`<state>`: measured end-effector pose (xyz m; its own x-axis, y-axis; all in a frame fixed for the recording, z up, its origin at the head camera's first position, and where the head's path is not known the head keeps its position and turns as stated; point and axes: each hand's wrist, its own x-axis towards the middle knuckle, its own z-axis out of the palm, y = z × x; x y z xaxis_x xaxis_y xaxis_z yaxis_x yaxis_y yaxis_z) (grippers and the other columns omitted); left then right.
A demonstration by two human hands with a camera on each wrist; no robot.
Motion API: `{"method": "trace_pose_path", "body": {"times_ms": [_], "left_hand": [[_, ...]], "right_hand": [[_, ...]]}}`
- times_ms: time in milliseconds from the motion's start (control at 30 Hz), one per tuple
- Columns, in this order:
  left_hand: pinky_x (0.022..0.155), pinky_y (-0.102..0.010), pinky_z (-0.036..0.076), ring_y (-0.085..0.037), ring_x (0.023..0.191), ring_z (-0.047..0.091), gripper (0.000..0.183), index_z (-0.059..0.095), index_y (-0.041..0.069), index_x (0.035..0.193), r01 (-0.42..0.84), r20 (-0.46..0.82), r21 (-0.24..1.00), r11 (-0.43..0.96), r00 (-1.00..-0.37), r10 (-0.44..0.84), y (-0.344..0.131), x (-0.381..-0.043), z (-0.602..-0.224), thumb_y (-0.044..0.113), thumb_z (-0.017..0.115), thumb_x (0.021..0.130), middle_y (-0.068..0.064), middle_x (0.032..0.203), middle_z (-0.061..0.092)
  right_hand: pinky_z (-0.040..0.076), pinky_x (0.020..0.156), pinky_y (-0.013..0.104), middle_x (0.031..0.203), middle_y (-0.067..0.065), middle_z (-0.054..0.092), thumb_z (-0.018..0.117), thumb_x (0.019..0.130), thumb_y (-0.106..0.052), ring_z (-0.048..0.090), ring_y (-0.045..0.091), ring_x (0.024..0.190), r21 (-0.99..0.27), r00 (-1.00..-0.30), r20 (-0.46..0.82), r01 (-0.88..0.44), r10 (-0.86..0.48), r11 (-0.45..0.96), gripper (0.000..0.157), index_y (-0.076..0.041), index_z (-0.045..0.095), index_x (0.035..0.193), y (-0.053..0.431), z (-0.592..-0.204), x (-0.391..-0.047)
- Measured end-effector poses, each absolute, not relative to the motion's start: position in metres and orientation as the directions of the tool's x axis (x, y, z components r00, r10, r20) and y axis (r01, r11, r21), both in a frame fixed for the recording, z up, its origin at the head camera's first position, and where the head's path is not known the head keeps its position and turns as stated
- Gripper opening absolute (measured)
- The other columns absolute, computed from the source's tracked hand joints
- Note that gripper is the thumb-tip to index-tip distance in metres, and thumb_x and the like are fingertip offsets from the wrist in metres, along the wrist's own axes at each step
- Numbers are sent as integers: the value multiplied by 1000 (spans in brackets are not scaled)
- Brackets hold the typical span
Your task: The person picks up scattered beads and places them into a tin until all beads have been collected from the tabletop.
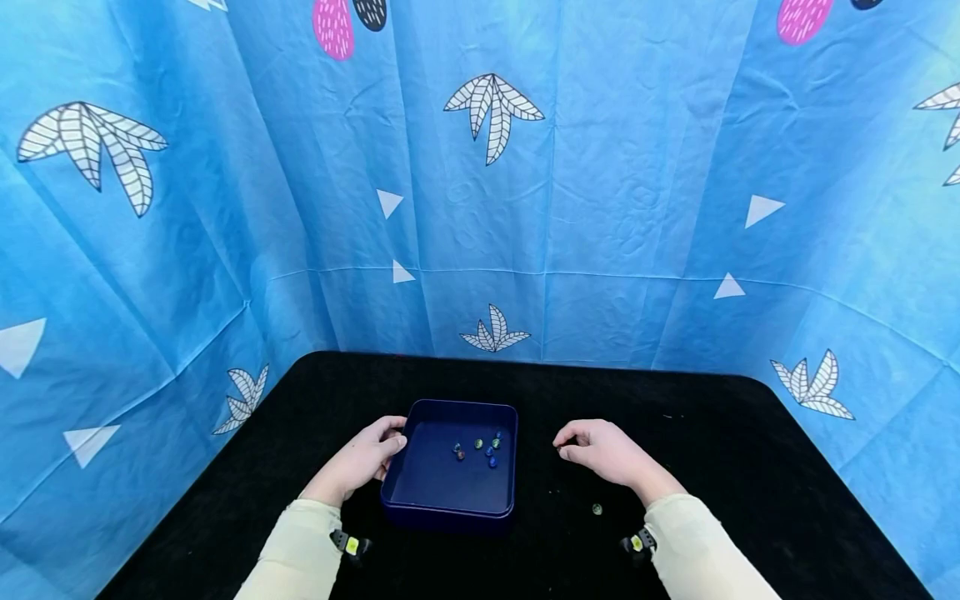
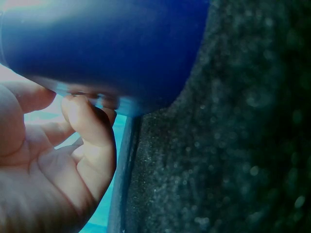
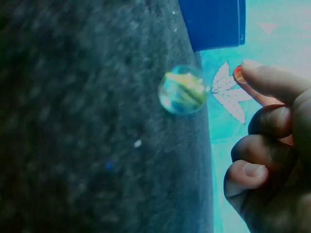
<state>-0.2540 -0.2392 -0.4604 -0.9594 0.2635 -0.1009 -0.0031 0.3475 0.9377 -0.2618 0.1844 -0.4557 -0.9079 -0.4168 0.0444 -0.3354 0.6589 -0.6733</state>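
Observation:
A dark blue square box point(image 1: 448, 492) with low walls stands on the black table, with several glass marbles point(image 1: 478, 444) in its right half. My left hand point(image 1: 367, 454) holds its left wall, thumb at the rim. In the left wrist view, bent fingers point(image 2: 92, 131) lie against the outside of the box point(image 2: 112, 53). Right of the box, my right hand point(image 1: 603, 450) pinches a small orange-red marble point(image 3: 238, 74) between thumb and forefinger, the other fingers curled in. A clear marble with a yellow-green swirl point(image 1: 597, 508) lies on the table nearer me.
Black cloth covers the table point(image 1: 615, 383), with tiny pale specks on it. Blue patterned curtains point(image 1: 600, 208) hang behind the table and along both sides.

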Motion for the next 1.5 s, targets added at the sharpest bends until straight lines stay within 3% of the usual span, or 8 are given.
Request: {"method": "trace_pose_path", "body": {"times_ms": [267,733,1200,1500], "left_hand": [[60,-38,52,-23,72,53,45,40,-4,147,2,-97,935,355,-961,259,-238,-254,-459,13,49,106,-17,107,52],[56,-36,51,-23,72,52,45,40,-2,148,-23,-117,937,347,-960,253,-237,-252,-458,14,49,106,-17,107,51],[56,-37,50,-26,73,52,45,40,-3,147,-13,-105,939,344,-963,249,-236,-250,-457,14,50,106,-18,108,51],[56,-34,49,-24,72,53,45,41,-1,148,-20,-115,930,368,-965,237,-238,-255,-461,13,49,106,-18,109,52]], "right_hand": [[42,59,31,63,-6,45,70,95,-27,42,11,57,-681,-917,56,-324,-394,657,18,-19,75,111,175,-438,-258],[42,58,33,60,-5,41,70,96,-27,38,12,51,-691,-915,132,-361,-382,626,11,-32,72,106,145,-404,-258],[41,55,31,58,-6,41,68,97,-28,39,12,50,-657,-885,235,-449,-402,605,12,-32,71,108,99,-391,-273],[42,56,33,60,-3,45,66,99,-27,42,14,51,-636,-886,184,-438,-426,636,15,-25,72,112,82,-395,-281]]}}
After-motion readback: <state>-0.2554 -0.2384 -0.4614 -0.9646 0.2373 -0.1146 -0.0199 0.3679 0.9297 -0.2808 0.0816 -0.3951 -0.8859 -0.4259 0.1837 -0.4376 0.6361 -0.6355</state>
